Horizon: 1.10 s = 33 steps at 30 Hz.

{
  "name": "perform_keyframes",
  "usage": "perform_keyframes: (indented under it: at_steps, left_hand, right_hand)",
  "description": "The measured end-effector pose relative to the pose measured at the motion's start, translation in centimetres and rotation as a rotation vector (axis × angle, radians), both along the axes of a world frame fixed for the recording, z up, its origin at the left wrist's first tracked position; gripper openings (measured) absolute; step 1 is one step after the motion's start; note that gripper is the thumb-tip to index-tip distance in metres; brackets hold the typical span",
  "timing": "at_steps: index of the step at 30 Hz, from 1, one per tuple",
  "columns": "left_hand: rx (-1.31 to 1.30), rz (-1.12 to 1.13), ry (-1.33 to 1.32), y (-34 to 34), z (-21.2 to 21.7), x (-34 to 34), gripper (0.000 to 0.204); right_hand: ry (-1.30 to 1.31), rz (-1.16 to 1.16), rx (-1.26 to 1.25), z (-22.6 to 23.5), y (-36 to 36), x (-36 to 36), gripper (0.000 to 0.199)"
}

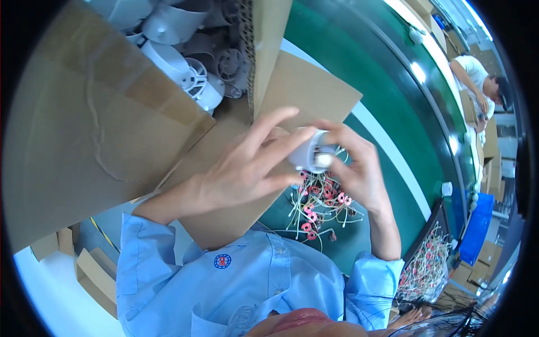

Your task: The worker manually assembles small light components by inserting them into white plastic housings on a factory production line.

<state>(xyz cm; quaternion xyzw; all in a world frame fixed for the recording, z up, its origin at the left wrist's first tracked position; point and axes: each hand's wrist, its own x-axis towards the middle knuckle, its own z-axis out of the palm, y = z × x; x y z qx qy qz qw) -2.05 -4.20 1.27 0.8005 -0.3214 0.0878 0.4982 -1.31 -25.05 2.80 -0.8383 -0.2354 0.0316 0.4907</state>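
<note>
A short white plastic housing point(304, 154), round and hollow, is held between my two hands above the table. My left hand point(241, 160) grips its left side with a finger above and the thumb below; the index finger sticks up and away. My right hand point(359, 163) curls round its right side, the thumb pressed at a small whitish part point(323, 160) in the opening. Motion blur hides the details of this part. Just beneath lies a pile of small red ring-shaped parts with pale wires point(314, 205).
A large cardboard box point(84, 129) with several white housings point(174, 62) stands at left, its flap point(314, 84) folded out. A green conveyor belt point(387, 84) runs along the right. A dark tray of wired parts point(429, 258) and blue bin point(479, 227) are right. Another person point(477, 78) works across the belt.
</note>
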Motion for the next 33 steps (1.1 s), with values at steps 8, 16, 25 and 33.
perform_keyframes:
  at_steps: [8, 16, 25, 33]
  left_hand:
    - [1.085, 0.756, -0.699, 3.6, 1.2, 0.8, 0.028]
    - [1.489, 0.719, -0.611, 1.9, 2.2, 3.7, 0.028]
    - [1.303, 0.556, -0.719, 1.4, 2.0, 3.5, 0.022]
    - [1.311, 0.443, -0.623, 2.0, 1.7, 3.9, 0.022]
  right_hand:
    - [-0.125, -0.822, -0.407, -7.9, -14.0, 7.6, 0.020]
    - [-0.170, -0.685, -0.134, -6.6, -11.3, 3.0, 0.029]
    - [0.277, -0.288, -0.297, -5.2, -8.3, -6.7, 0.026]
    - [0.168, -0.295, -0.363, -6.8, -8.5, -5.1, 0.024]
